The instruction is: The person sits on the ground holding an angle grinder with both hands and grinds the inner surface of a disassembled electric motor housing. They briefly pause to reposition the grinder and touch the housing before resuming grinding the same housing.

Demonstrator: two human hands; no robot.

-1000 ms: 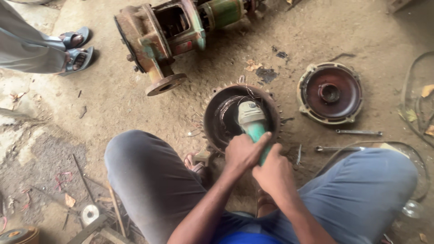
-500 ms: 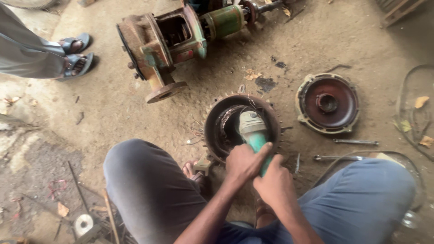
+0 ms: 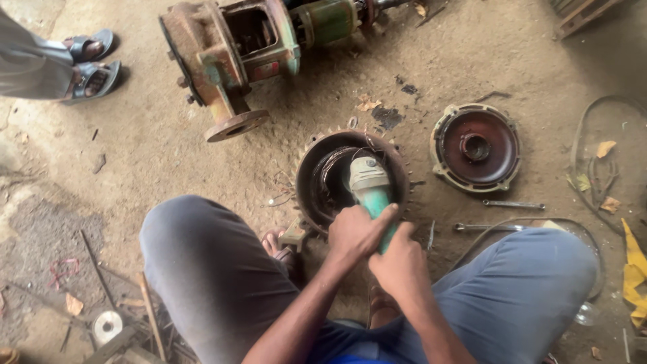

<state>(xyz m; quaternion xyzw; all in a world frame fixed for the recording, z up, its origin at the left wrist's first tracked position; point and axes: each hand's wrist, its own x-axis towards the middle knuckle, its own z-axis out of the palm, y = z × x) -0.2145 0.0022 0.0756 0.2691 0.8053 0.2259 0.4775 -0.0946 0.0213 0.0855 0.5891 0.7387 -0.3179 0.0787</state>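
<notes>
A green-bodied angle grinder with a pale grey head dips nose-down into a round, finned motor housing, dark and rusty, standing open-end up on the dirt floor amid its clutter.

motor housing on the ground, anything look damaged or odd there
Yes: loose wires stick out untidily from the left edge of the round motor housing, and its rusty end cover lies apart to the right. Both hands, left hand and right hand, grip the green grinder inside it.

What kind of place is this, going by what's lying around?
Likely an informal motor or pump repair workshop on a dirt floor. A rusty pump body lies stripped, a round end cover sits loose by two wrenches, and both hands hold a green grinder inside a finned motor housing.
</notes>
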